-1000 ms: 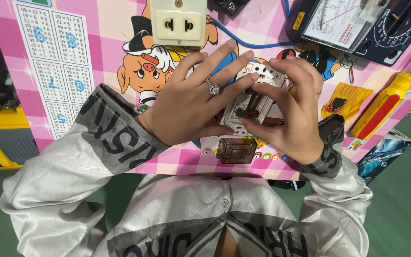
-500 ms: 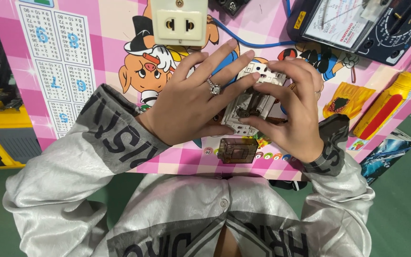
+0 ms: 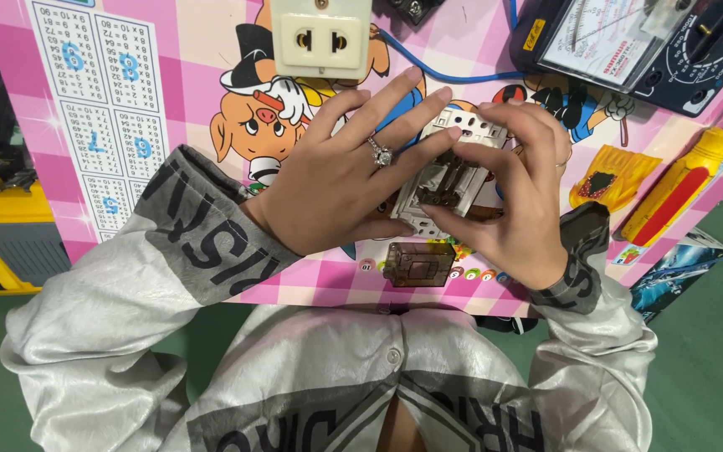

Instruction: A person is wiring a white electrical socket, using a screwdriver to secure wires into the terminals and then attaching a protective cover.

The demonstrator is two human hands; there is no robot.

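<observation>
Near the bench's front edge, my left hand (image 3: 340, 180) and right hand (image 3: 520, 201) both grip an opened white wall socket (image 3: 449, 172), its metal contacts exposed. Just below lies a small brown plastic part (image 3: 418, 264); a slipping fingertip could knock it off the edge.

A white, rectangular socket module (image 3: 449, 172) lies back side up, its grey metal contacts and inner parts showing in the open middle. It sits tilted on the pink checked surface (image 3: 211, 67), near the near edge and right of the middle.
</observation>
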